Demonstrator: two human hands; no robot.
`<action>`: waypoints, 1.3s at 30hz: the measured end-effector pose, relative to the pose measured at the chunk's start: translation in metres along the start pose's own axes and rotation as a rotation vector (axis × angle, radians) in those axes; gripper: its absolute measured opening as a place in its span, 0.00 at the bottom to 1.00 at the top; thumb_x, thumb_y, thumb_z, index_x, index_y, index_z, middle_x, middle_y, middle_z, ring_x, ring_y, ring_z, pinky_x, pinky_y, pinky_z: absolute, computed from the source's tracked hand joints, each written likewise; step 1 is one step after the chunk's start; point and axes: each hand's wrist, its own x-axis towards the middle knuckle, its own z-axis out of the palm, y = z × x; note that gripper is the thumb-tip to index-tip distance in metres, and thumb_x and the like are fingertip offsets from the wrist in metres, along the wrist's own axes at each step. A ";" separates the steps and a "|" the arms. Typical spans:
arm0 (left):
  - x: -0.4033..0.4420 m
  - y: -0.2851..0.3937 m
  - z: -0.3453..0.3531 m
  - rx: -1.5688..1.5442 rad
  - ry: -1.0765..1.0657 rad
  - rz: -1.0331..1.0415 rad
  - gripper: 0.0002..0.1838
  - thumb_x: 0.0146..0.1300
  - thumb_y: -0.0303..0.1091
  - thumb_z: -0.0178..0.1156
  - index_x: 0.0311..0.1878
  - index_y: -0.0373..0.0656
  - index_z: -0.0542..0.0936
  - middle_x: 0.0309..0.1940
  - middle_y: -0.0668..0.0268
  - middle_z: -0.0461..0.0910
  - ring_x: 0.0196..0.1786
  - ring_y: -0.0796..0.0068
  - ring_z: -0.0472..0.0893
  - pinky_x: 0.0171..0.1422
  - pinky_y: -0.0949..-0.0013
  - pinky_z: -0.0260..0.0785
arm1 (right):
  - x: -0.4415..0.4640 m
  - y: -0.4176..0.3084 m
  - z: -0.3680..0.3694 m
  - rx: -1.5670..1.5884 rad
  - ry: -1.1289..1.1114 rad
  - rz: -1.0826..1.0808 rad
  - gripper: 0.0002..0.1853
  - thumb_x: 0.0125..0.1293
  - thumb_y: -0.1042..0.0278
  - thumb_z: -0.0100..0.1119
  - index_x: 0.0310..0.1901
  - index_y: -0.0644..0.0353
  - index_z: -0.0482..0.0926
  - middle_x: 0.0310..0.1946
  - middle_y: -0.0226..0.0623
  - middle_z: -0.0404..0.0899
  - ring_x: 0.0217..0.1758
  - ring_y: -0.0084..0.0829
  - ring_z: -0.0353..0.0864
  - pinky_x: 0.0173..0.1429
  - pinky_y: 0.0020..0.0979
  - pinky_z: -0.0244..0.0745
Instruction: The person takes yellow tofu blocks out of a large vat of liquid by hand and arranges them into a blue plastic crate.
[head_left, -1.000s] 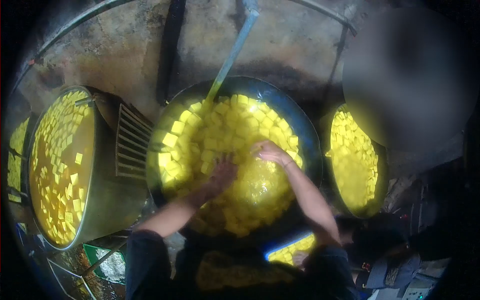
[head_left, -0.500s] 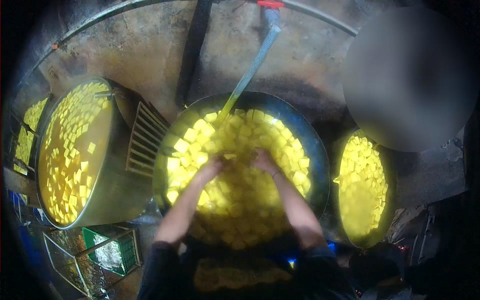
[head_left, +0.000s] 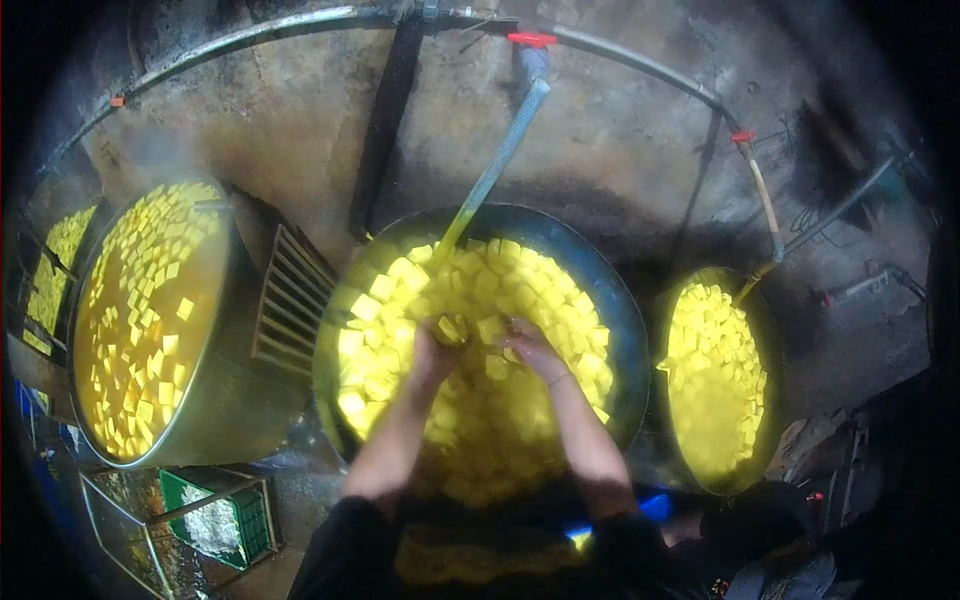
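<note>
Two bare hands among yellow blocks in a round basin

Nearest: dark sleeves point(head_left: 350, 540), then bare forearms reaching over the round basin point(head_left: 632, 350), dark-rimmed and wide. Left hand point(head_left: 436, 345) at mid-basin, fingers curled beside a yellow block point(head_left: 452, 328) – whether clamped on it, I cannot tell. Right hand point(head_left: 532, 348) just across from it, fingers bent towards the left hand, more blocks by the tips; cannot tell if these fingers grip anything. Hands apart, a narrow gap between.

Basin contents: yellow blocks point(head_left: 382, 288), smooth-faced, squarish, packed thick along the far and side edges; murky yellow-brown liquid towards the near side.

Left of the basin: slatted rack point(head_left: 290, 300), tilted, beside a big metal vat point(head_left: 235, 400) of orange-brown liquid with scattered squares. Below the vat, a green crate point(head_left: 256, 520) holding something white and crumpled.

Right: smaller basin point(head_left: 768, 420), oval in this view, blocks heaped inside.

Beyond: ribbed pale-blue hose point(head_left: 508, 140) dipping into the round basin, its lower end stained yellow; red valve handle point(head_left: 531, 40); curved pipe point(head_left: 650, 62) along a stained, blotchy wall point(head_left: 280, 120).
</note>
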 end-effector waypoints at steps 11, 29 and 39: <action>0.013 -0.019 0.056 -1.131 0.172 -0.539 0.19 0.66 0.43 0.46 0.54 0.42 0.70 0.50 0.57 0.74 0.53 0.59 0.73 0.60 0.52 0.66 | -0.036 -0.059 0.028 -0.291 -0.038 -0.260 0.20 0.60 0.66 0.65 0.53 0.65 0.76 0.38 0.30 0.79 0.40 0.21 0.75 0.44 0.25 0.71; 0.022 0.007 -0.050 -1.446 0.338 -0.088 0.18 0.61 0.39 0.47 0.48 0.37 0.76 0.40 0.56 0.80 0.40 0.56 0.79 0.47 0.59 0.73 | 0.112 0.049 0.118 -0.803 0.005 -0.563 0.22 0.65 0.52 0.51 0.48 0.63 0.79 0.48 0.55 0.79 0.50 0.49 0.78 0.51 0.43 0.73; 0.010 0.018 -0.066 -1.386 0.279 -0.169 0.19 0.62 0.38 0.50 0.52 0.38 0.75 0.48 0.54 0.77 0.47 0.55 0.77 0.52 0.54 0.70 | 0.034 -0.006 0.077 0.442 0.019 0.304 0.25 0.67 0.65 0.52 0.66 0.59 0.65 0.58 0.41 0.72 0.58 0.38 0.71 0.60 0.38 0.68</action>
